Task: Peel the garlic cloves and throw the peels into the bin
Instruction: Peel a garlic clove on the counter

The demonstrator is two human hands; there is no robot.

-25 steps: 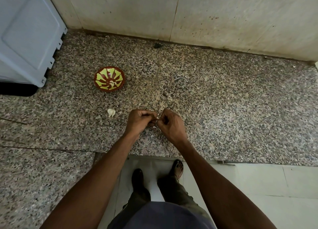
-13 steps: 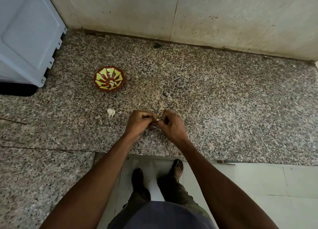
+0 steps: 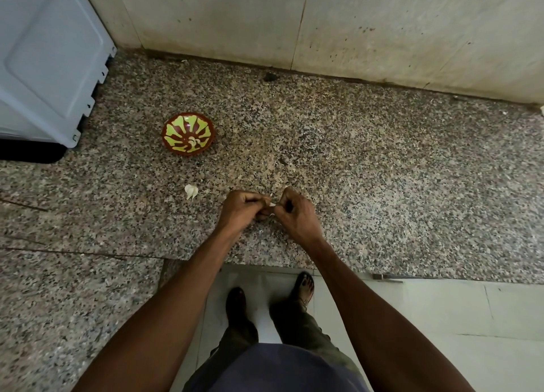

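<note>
Both hands meet over the speckled granite counter (image 3: 382, 185) near its front edge. My left hand (image 3: 243, 210) and my right hand (image 3: 295, 215) pinch one small garlic clove (image 3: 272, 204) between their fingertips; only a pale sliver of it shows between the curled fingers. Another garlic clove (image 3: 191, 190), whitish and with its skin on, lies on the counter left of my left hand. Farther back left stands a small red-brown bowl (image 3: 188, 133) with a yellow-green pattern and a pale piece or two of garlic inside. No bin is in view.
A pale blue-grey appliance (image 3: 44, 58) stands at the far left on the counter. A stained tiled wall (image 3: 323, 23) runs along the back. Small bits of peel lie on the granite under the hands. Below the counter edge are my feet on pale floor tiles (image 3: 441, 318).
The hands stay together at the same spot on the clove; the fingers shift slightly as they work at it. Nothing else has moved.
</note>
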